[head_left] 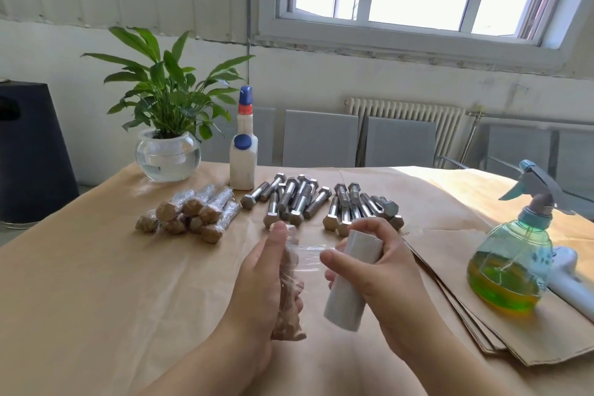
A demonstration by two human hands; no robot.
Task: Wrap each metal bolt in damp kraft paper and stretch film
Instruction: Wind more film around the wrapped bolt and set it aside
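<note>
A paper-wrapped bolt (287, 292) is being gripped by the left hand (260, 276), the film roll (348, 280) by the right hand (382, 270), the hands being kept apart so the film is being stretched taut

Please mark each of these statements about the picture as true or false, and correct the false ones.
1. The left hand holds a paper-wrapped bolt. True.
2. The right hand holds the spray bottle. False: it holds the film roll; the bottle stands on the table.
3. Film stretches from the roll to the held bolt. True.
4. The wrapped bolts lie right of the bare bolts. False: they lie left.
5. The plant stands in a glass bowl. True.
</note>
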